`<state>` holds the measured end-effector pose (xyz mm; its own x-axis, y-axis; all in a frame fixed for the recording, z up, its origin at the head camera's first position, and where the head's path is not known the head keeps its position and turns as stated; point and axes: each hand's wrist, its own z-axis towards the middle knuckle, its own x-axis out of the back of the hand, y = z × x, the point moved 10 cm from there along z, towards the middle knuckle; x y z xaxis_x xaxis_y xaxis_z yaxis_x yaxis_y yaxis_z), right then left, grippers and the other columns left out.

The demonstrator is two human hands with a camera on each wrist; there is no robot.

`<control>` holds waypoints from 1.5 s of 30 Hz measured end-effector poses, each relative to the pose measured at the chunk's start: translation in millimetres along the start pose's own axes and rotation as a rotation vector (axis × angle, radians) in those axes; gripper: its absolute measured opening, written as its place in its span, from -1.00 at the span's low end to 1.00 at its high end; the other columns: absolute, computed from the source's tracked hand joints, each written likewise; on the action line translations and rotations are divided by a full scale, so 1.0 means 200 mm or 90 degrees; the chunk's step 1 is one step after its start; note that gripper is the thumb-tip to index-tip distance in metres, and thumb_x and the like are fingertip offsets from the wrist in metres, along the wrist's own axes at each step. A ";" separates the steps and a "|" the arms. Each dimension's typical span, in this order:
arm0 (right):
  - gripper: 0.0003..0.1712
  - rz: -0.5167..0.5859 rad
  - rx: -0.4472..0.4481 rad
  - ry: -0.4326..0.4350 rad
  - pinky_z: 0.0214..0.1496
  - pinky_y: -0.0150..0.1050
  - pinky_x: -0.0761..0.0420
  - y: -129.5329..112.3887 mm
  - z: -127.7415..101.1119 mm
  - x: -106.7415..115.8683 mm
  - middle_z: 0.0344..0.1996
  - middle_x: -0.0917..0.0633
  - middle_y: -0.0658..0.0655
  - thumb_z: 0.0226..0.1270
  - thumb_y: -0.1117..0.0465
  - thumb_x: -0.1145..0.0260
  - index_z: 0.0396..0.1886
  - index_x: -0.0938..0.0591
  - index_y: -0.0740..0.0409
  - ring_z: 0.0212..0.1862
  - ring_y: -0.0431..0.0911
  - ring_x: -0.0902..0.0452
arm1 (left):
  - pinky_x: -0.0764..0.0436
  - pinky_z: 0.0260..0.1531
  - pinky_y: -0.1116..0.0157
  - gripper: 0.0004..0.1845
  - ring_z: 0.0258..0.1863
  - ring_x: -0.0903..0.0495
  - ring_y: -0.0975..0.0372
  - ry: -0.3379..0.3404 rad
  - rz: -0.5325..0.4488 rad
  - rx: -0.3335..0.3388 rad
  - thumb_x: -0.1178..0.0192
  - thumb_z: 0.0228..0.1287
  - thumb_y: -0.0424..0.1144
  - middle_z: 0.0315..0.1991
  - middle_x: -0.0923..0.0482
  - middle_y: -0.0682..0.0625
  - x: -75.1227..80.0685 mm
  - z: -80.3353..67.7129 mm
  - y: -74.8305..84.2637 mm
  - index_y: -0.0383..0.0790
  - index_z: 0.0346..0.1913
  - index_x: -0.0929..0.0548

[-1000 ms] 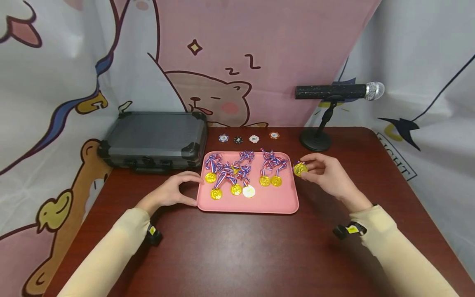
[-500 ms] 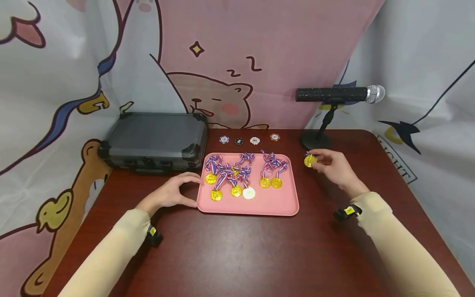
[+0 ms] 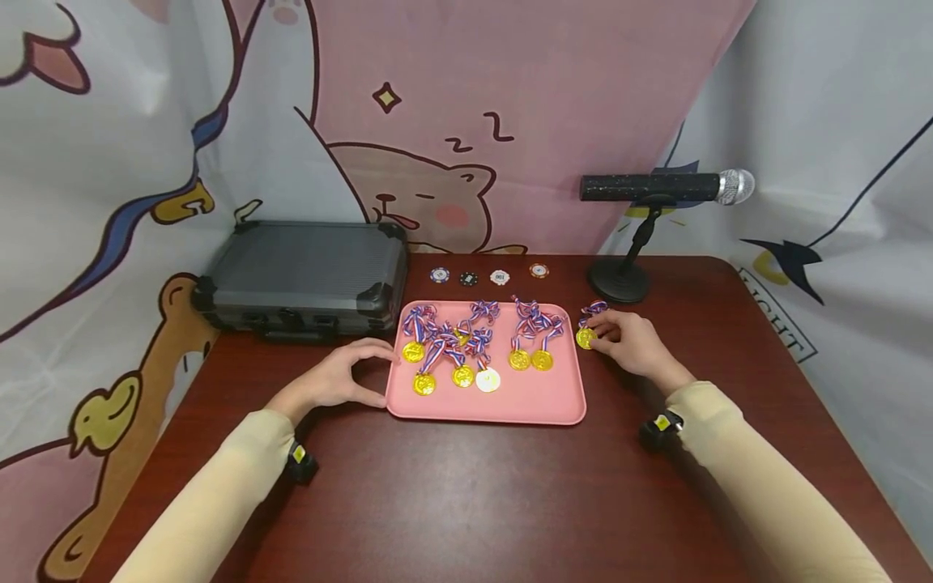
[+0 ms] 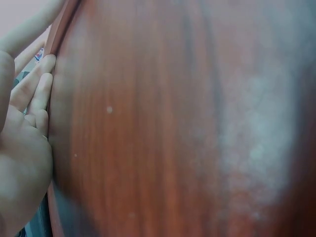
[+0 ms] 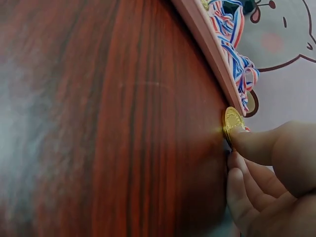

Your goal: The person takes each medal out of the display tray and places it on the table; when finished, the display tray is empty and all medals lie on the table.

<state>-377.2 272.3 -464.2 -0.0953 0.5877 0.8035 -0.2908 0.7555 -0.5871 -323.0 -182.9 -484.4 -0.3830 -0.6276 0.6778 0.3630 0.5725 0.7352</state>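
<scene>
A pink tray (image 3: pixel 510 401) on the dark red table holds several gold medals (image 3: pixel 462 375) with red, white and blue ribbons. My right hand (image 3: pixel 630 340) lies on the table just right of the tray and pinches one gold medal (image 3: pixel 585 338) (image 5: pixel 232 120), whose ribbon (image 3: pixel 594 308) trails behind it. In the right wrist view the thumb presses on this medal next to the tray's rim (image 5: pixel 207 47). My left hand (image 3: pixel 342 376) (image 4: pixel 24 128) holds the tray's left edge, thumb at the front and fingers at the back.
A grey hard case (image 3: pixel 306 275) stands behind my left hand. Several poker chips (image 3: pixel 499 277) lie in a row behind the tray. A microphone (image 3: pixel 666 186) on a round-based stand (image 3: pixel 619 279) rises at the back right. Printed cloth hangs around the table.
My right hand carried the medal up toward the stand's base, then brought it back down to the table beside the tray's right edge. The left hand stayed put.
</scene>
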 end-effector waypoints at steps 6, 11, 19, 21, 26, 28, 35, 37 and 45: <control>-0.68 -0.026 0.015 0.003 -0.03 0.12 -0.71 -0.03 0.02 -0.01 -0.15 -0.79 0.27 0.34 0.34 -0.50 0.07 -0.75 0.23 -0.18 0.11 -0.73 | -0.35 0.43 -0.10 -0.24 0.37 -0.44 0.08 -0.002 0.001 0.006 -0.73 -0.13 0.07 0.33 -0.54 0.05 0.00 0.00 0.00 0.11 0.25 -0.72; -0.69 -0.033 0.002 0.001 -0.01 0.15 -0.72 -0.04 0.02 0.00 -0.14 -0.78 0.28 0.35 0.31 -0.50 0.07 -0.75 0.23 -0.17 0.13 -0.73 | -0.35 0.44 -0.11 -0.24 0.37 -0.43 0.08 -0.003 -0.004 0.010 -0.73 -0.12 0.06 0.33 -0.54 0.06 0.00 0.00 0.00 0.13 0.25 -0.71; -0.70 -0.009 0.054 0.066 -0.10 0.09 -0.72 -0.21 0.00 0.04 -0.17 -0.79 0.24 0.32 0.31 -0.52 0.02 -0.73 0.28 -0.18 0.10 -0.74 | -0.33 0.44 -0.13 -0.26 0.37 -0.43 0.07 -0.004 -0.005 0.006 -0.72 -0.09 0.06 0.34 -0.53 0.04 0.00 0.00 0.00 0.13 0.25 -0.71; -0.70 0.010 0.090 0.060 -0.11 0.08 -0.74 -0.30 -0.01 0.01 -0.17 -0.79 0.22 0.29 0.33 -0.54 -0.01 -0.74 0.29 -0.17 0.09 -0.74 | -0.34 0.44 -0.13 -0.26 0.37 -0.43 0.08 -0.003 -0.005 0.008 -0.72 -0.10 0.06 0.33 -0.53 0.05 0.00 0.00 0.00 0.14 0.25 -0.71; -0.69 0.017 0.142 0.031 -0.16 -0.02 -0.75 -0.45 -0.04 -0.10 -0.25 -0.81 0.14 0.21 0.30 -0.60 -0.06 -0.78 0.26 -0.23 0.00 -0.73 | -0.35 0.43 -0.10 -0.25 0.37 -0.44 0.09 -0.001 -0.010 -0.002 -0.74 -0.12 0.05 0.33 -0.54 0.04 0.00 0.00 0.01 0.12 0.24 -0.72; -0.66 0.007 0.142 0.022 -0.19 -0.07 -0.73 -0.46 -0.05 -0.14 -0.27 -0.82 0.12 0.17 0.29 -0.62 -0.06 -0.78 0.24 -0.26 -0.03 -0.72 | -0.35 0.43 -0.10 -0.25 0.36 -0.45 0.09 -0.002 -0.014 -0.006 -0.74 -0.12 0.03 0.32 -0.55 0.04 0.00 0.00 0.01 0.10 0.24 -0.72; -0.51 0.007 0.126 0.005 -0.16 -0.07 -0.71 -0.45 -0.04 -0.22 -0.23 -0.81 0.15 0.06 0.28 -0.70 0.02 -0.77 0.24 -0.23 -0.01 -0.72 | -0.34 0.43 -0.10 -0.26 0.36 -0.45 0.10 -0.003 -0.024 -0.012 -0.75 -0.13 0.00 0.32 -0.55 0.05 -0.01 0.00 0.02 0.08 0.23 -0.72; -0.48 0.006 0.123 0.001 -0.18 -0.09 -0.69 -0.45 -0.04 -0.23 -0.22 -0.81 0.14 0.05 0.24 -0.72 0.03 -0.77 0.23 -0.24 -0.02 -0.70 | -0.34 0.43 -0.10 -0.26 0.36 -0.44 0.10 -0.002 -0.026 -0.011 -0.75 -0.13 0.00 0.32 -0.55 0.05 -0.01 -0.01 0.02 0.08 0.23 -0.73; -0.51 -0.001 0.092 -0.016 -0.28 -0.19 -0.62 -0.45 -0.02 -0.27 -0.26 -0.77 0.11 0.04 0.26 -0.72 0.00 -0.79 0.20 -0.31 -0.08 -0.61 | -0.34 0.43 -0.11 -0.25 0.36 -0.45 0.09 -0.002 -0.026 -0.012 -0.75 -0.13 0.00 0.32 -0.55 0.04 -0.01 -0.01 0.02 0.07 0.24 -0.72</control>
<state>-342.3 174.6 -455.1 -0.1174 0.5776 0.8078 -0.4243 0.7063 -0.5667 -320.2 -180.8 -482.7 -0.4005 -0.6481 0.6477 0.3634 0.5366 0.7616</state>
